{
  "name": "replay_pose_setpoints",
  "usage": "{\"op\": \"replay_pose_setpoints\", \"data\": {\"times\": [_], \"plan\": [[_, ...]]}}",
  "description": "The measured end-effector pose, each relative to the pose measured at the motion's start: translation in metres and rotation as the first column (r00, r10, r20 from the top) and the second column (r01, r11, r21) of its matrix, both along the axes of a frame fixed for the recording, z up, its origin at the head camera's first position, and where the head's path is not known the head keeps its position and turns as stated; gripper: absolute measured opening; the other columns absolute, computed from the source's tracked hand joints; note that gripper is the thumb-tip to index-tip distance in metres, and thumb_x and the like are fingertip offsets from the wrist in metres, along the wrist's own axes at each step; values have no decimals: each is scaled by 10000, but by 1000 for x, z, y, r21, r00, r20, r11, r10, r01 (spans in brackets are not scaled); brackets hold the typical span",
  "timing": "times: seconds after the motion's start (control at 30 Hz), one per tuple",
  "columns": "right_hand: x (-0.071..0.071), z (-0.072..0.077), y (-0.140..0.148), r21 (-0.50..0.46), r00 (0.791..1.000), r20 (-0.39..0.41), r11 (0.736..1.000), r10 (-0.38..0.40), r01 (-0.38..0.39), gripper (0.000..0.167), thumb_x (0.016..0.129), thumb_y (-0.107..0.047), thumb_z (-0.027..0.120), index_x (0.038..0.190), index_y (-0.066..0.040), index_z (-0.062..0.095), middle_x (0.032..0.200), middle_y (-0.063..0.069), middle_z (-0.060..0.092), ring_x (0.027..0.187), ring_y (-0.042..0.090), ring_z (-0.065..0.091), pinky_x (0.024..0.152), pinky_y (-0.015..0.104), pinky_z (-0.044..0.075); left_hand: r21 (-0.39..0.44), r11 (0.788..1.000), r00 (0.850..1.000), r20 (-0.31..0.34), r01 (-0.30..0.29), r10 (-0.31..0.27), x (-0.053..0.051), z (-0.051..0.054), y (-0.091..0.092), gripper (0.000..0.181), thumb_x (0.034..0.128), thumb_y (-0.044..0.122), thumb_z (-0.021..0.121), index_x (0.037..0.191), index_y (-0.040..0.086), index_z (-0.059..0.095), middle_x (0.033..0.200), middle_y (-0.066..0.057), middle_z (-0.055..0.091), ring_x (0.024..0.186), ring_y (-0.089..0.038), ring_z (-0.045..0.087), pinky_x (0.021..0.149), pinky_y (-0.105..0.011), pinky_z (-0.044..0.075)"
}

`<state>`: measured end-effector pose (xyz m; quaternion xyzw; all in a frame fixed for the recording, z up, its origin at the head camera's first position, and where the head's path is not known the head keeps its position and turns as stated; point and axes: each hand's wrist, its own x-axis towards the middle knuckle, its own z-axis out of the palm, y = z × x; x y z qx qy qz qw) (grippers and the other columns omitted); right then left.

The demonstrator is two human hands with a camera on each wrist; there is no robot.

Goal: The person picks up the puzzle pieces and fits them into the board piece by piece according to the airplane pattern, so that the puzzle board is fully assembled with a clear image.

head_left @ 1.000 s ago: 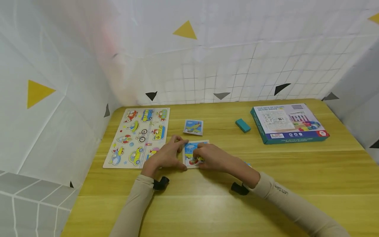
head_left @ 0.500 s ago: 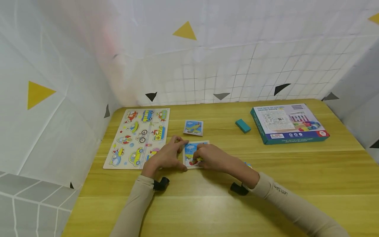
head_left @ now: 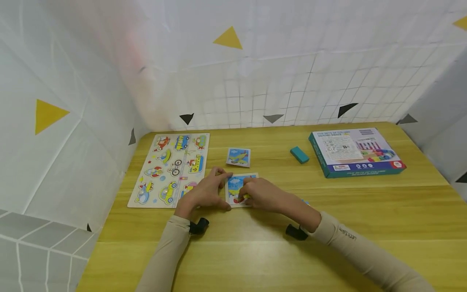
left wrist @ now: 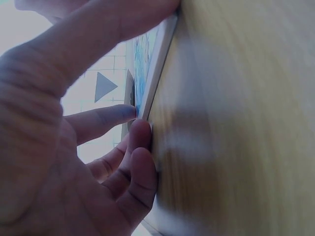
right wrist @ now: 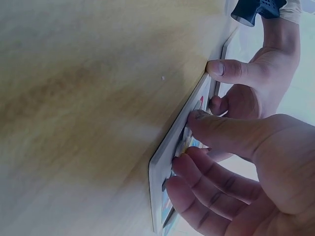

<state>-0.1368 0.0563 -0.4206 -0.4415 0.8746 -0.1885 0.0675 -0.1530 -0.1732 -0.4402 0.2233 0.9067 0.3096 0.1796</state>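
A small picture puzzle board (head_left: 235,182) with a pale rim lies flat on the wooden table. My left hand (head_left: 205,190) holds its left side, thumb at the near corner and index finger at the far one. In the left wrist view, other fingers (left wrist: 142,169) curl beside the board's edge. Over the right half of the board, my right hand (head_left: 263,195) pinches a yellow puzzle piece (head_left: 247,196), mostly hidden by the fingers. The right wrist view has its thumb and fingertips down on the board (right wrist: 162,167). Behind the board lies a square airplane picture (head_left: 238,157).
To the left is a large peg puzzle board (head_left: 162,162) with vehicle shapes. A teal block (head_left: 299,155) and a flat printed box (head_left: 359,152) lie at the back right. A blue piece (head_left: 305,202) shows partly behind my right wrist.
The right fingers have shifted slightly to the right over the board, so more of its picture shows. The left hand and the board stay in place.
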Motion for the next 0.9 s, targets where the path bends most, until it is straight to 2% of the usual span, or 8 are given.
{"op": "replay_pose_setpoints", "data": {"times": [0.27, 0.5, 0.73, 0.9], "plan": [[0, -1, 1, -25, 1000, 6, 1000, -2, 2, 127, 849, -93, 800, 976, -105, 804, 875, -7, 679, 779, 121, 531, 665, 268, 465, -5, 1000, 1000, -3, -4, 4, 0, 1, -1, 1057, 647, 326, 949, 1540, 172, 404, 1385, -13, 325, 1033, -185, 479, 859, -327, 446], [0, -2, -1, -29, 1000, 12, 1000, 6, -5, 139, 844, -40, 768, 972, -87, 795, 884, 19, 678, 791, 133, 539, 687, 272, 470, -12, 1000, 1000, -3, -6, 6, 0, 0, -1, 1053, 650, 323, 947, 1540, 174, 405, 1382, -9, 328, 1022, -180, 485, 852, -323, 447], [2, -1, 3, 10, 998, 3, 998, -55, 55, 125, 864, -100, 762, 986, -108, 787, 908, 11, 661, 791, 121, 552, 689, 295, 477, 1, 1000, 1000, -4, 10, -10, -2, -1, 1, 1055, 650, 326, 944, 1540, 157, 404, 1387, -23, 327, 1027, -188, 486, 859, -332, 448], [5, 6, 10, -24, 997, -23, 997, -79, 79, 163, 871, -110, 753, 1028, -67, 760, 961, 42, 667, 802, 143, 601, 692, 309, 502, -11, 1000, 1000, -9, 2, -2, -1, -1, 1, 1065, 640, 328, 951, 1540, 168, 405, 1390, -15, 328, 1029, -181, 489, 861, -326, 449]]}}
